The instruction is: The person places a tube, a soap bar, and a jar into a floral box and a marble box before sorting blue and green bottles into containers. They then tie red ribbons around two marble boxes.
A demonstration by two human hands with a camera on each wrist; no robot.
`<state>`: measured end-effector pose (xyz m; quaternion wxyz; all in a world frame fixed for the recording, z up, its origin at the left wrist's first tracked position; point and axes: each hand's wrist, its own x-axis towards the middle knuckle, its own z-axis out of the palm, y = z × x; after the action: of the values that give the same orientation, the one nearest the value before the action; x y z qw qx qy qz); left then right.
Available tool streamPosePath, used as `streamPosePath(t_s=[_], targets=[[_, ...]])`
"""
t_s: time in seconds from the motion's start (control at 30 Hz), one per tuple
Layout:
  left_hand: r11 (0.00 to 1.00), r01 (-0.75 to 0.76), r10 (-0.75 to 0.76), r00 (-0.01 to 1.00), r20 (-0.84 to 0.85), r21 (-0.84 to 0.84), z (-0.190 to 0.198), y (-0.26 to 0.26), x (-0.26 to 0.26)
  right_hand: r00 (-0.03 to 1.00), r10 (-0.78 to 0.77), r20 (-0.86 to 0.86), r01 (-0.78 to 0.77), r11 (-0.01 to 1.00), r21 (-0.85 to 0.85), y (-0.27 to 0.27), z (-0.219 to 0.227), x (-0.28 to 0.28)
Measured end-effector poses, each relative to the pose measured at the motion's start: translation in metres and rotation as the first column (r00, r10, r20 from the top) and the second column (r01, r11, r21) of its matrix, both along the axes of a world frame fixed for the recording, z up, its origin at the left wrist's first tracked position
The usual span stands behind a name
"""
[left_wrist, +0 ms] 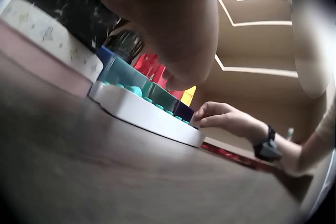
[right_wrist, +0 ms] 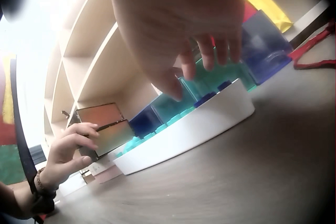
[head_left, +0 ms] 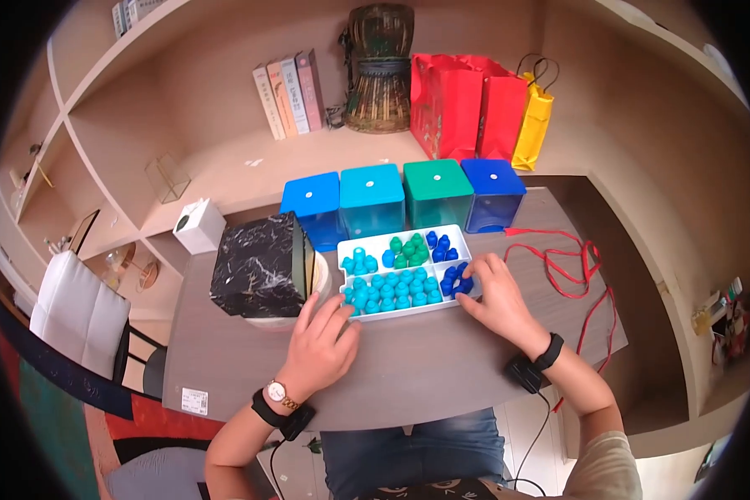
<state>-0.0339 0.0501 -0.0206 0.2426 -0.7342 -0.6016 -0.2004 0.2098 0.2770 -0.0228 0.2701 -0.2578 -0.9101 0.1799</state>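
A white compartment tray (head_left: 396, 313) lies on the table between my hands. Light teal pawn-shaped pieces (head_left: 396, 287) fill its long front compartment, with more at the back left. Green pieces (head_left: 409, 250) stand at the back, and dark blue pieces (head_left: 443, 247) occupy the right-hand compartments. My left hand (head_left: 321, 346) is at the tray's left end, fingers loosely extended, fingertips by the corner. Over the right end, my right hand (head_left: 500, 300) has its thumb and fingers apart around the edge, close to the dark blue pieces; the right wrist view shows nothing between them.
Behind the tray stand four-sided lidded boxes in blue (head_left: 310, 196), teal (head_left: 372, 187), green (head_left: 437, 183) and dark blue (head_left: 493, 179). A black marbled box (head_left: 254, 262) sits at left on a pale container (head_left: 322, 275). Red cord (head_left: 550, 287) trails at right.
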Motion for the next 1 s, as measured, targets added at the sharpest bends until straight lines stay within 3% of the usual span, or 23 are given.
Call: streamPosePath(t_s=[0.03,0.1,0.13,0.23,0.27,0.37,0.4,0.47,0.57,0.7,0.73,0.8,0.83,0.9,0.93,1.0], targets=[[0.999,-0.026,0.027,0.997,-0.068,0.027,-0.003,0.004,-0.003,0.999,-0.005,-0.051,0.005,1.0,0.002,0.004,-0.001,0.003],[0.996,-0.037,0.028,0.993,-0.112,-0.078,-0.012,0.014,-0.01,0.989,0.001,-0.148,-0.002,1.0,-0.009,0.015,-0.012,0.007],[0.99,-0.052,0.035,0.991,-0.13,-0.132,-0.016,0.016,-0.012,0.996,-0.02,-0.09,0.006,0.989,-0.15,0.028,-0.021,0.009],[0.954,-0.154,0.213,0.952,0.22,-0.258,-0.019,0.026,-0.006,0.976,-0.069,-0.205,-0.066,0.807,-0.587,0.058,-0.04,-0.002],[0.944,-0.132,0.227,0.925,0.306,-0.302,-0.021,0.032,-0.013,0.988,-0.036,-0.149,-0.066,0.773,-0.631,0.064,-0.037,-0.004],[0.934,-0.221,0.317,0.876,0.364,-0.28,-0.026,0.033,-0.008,0.96,0.049,-0.274,-0.235,0.672,-0.702,0.066,-0.048,-0.016],[0.933,-0.228,0.321,0.878,0.355,-0.28,-0.026,0.033,-0.009,0.959,0.08,-0.272,-0.249,0.698,-0.672,0.069,-0.054,-0.019],[0.93,-0.233,0.326,0.881,0.343,-0.285,-0.031,0.035,-0.01,0.957,0.133,-0.258,-0.269,0.743,-0.613,0.072,-0.06,-0.02],[0.919,-0.263,0.351,0.884,0.308,-0.292,-0.031,0.035,-0.008,0.951,0.108,-0.288,-0.283,0.678,-0.678,0.067,-0.06,-0.023],[0.916,-0.266,0.36,0.873,0.327,-0.3,-0.029,0.035,-0.007,0.963,0.062,-0.262,-0.236,0.663,-0.711,0.064,-0.05,-0.023],[0.918,-0.267,0.359,0.874,0.328,-0.293,-0.03,0.035,-0.008,0.97,-0.002,-0.243,-0.164,0.734,-0.659,0.067,-0.043,-0.02],[0.919,-0.272,0.357,0.883,0.306,-0.287,-0.032,0.034,-0.009,0.957,-0.114,-0.266,0.028,0.951,-0.308,0.093,-0.035,-0.017],[0.919,-0.275,0.356,0.886,0.296,-0.284,-0.033,0.035,-0.008,0.943,-0.161,-0.29,0.135,0.985,-0.108,0.108,-0.029,-0.015],[0.915,-0.281,0.366,0.881,0.301,-0.29,-0.031,0.034,-0.006,0.876,-0.304,-0.374,0.361,0.928,0.09,0.131,-0.012,-0.014],[0.913,-0.286,0.37,0.881,0.295,-0.29,-0.031,0.034,-0.006,0.839,-0.412,-0.355,0.471,0.877,0.095,0.144,-0.009,-0.017],[0.909,-0.291,0.378,0.877,0.296,-0.3,-0.033,0.035,-0.005,0.837,-0.493,-0.236,0.523,0.849,0.082,0.152,0.007,-0.023]])
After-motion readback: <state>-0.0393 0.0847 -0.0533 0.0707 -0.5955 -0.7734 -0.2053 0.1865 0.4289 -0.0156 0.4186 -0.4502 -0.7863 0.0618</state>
